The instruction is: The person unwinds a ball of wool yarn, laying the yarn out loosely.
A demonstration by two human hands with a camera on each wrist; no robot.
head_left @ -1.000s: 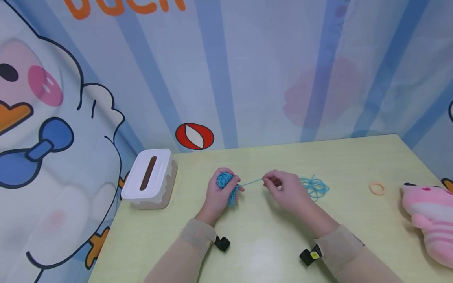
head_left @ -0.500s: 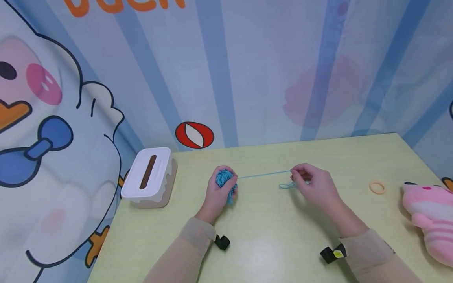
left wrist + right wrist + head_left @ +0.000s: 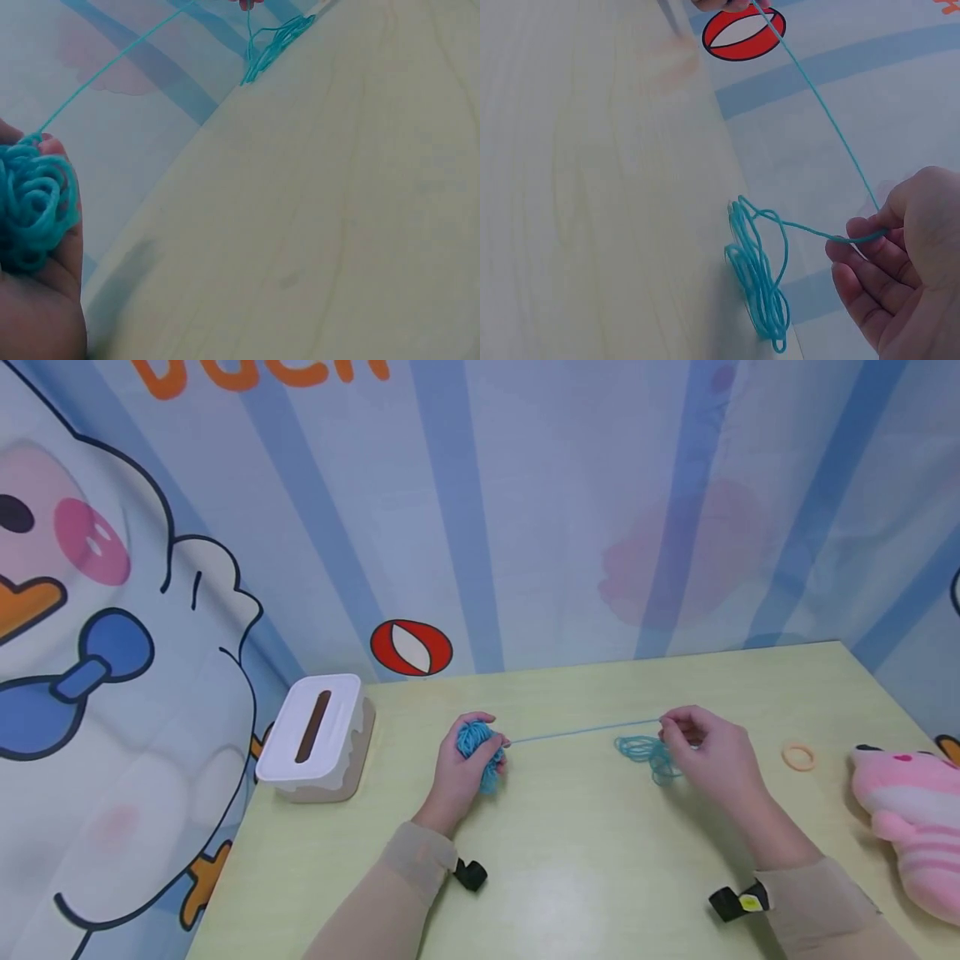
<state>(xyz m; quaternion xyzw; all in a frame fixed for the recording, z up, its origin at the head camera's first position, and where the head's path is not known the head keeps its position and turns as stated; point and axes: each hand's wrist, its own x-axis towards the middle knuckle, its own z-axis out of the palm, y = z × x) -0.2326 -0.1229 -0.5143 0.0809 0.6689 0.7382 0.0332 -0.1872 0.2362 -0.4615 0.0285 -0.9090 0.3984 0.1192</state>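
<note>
Blue yarn bundle: left hand is gripping it.
Strand: right hand is pinching it, inside the worktop's back edge.

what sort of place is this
Perhaps a playroom or craft corner: a cartoon-printed backdrop hangs behind the table, with a pink plush toy and loose blue yarn on it.

Head view: orange letters on wall cloth, tops cut off by frame edge; seem to read "Duck". Right wrist view: orange marks on same cloth, upper right corner, too cropped to read.
</note>
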